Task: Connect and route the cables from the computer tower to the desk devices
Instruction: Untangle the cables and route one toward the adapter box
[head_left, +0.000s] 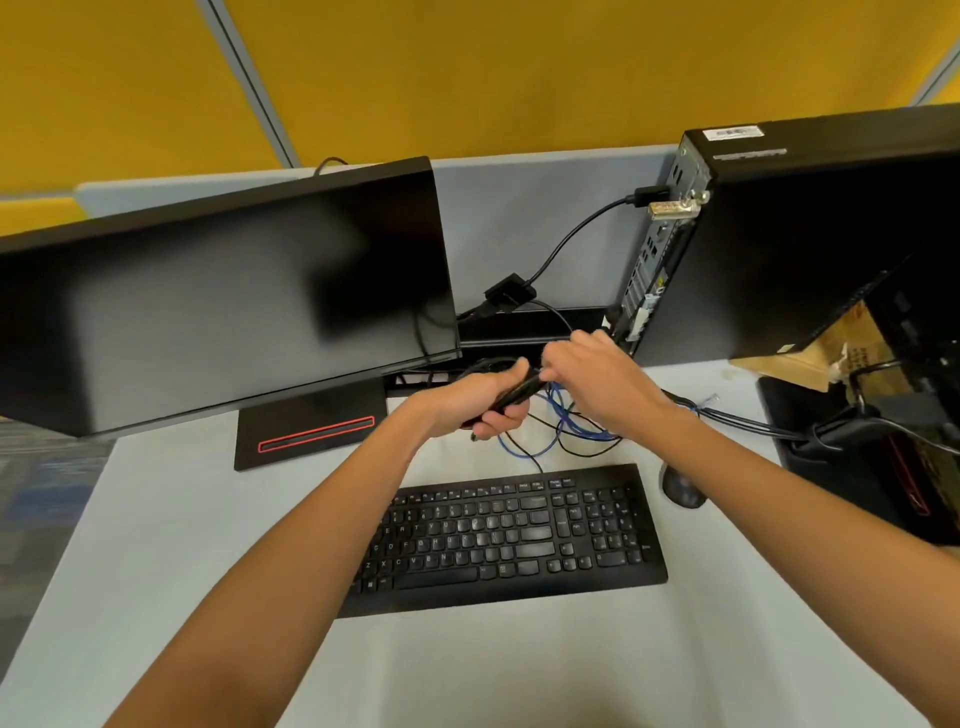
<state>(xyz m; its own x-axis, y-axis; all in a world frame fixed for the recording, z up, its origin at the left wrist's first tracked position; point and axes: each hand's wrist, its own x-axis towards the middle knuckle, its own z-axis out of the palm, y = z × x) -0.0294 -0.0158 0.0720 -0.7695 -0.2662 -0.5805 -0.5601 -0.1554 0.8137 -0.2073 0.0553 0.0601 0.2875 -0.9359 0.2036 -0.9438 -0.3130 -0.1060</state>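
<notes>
While the left hand (480, 402) grips a bundle of black cables (519, 391) above the desk (182, 519), the right hand (597, 379) pinches strands at the bundle's end, fingers curled. Blue cable (563, 421) and thin black loops lie on the desk beneath, behind the keyboard (511, 535). Computer tower (789, 239) stands upright at right, ports facing the monitor (223, 291), one adapter cable (576, 239) plugged in. Mouse (683, 488) sits beside the keyboard.

One head-worn wide-angle view looks forward and steeply down from close above the bench (156, 519), the keyboard (511, 535) near centre frame, the yellow partition (467, 67) rising behind it.
</notes>
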